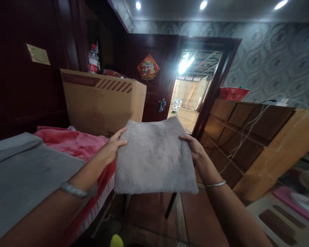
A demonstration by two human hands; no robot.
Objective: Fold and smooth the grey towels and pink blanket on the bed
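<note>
A folded grey fluffy towel [154, 157] is held up in the air in front of me, its flat face toward the camera. My left hand [112, 145] grips its left edge, thumb on the front. My right hand [194, 149] grips its right edge the same way. Both wrists wear thin silver bangles. The towel hangs just right of a surface covered with a red cloth [74, 144] and a grey cloth [23, 175].
A large cardboard box [100, 103] stands behind the cloths, with a water bottle [93, 59] above it. A dark wooden door [154, 79] stands open onto a bright hallway. Leaning wooden panels [249, 133] and cables fill the right side. Floor below shows tiles.
</note>
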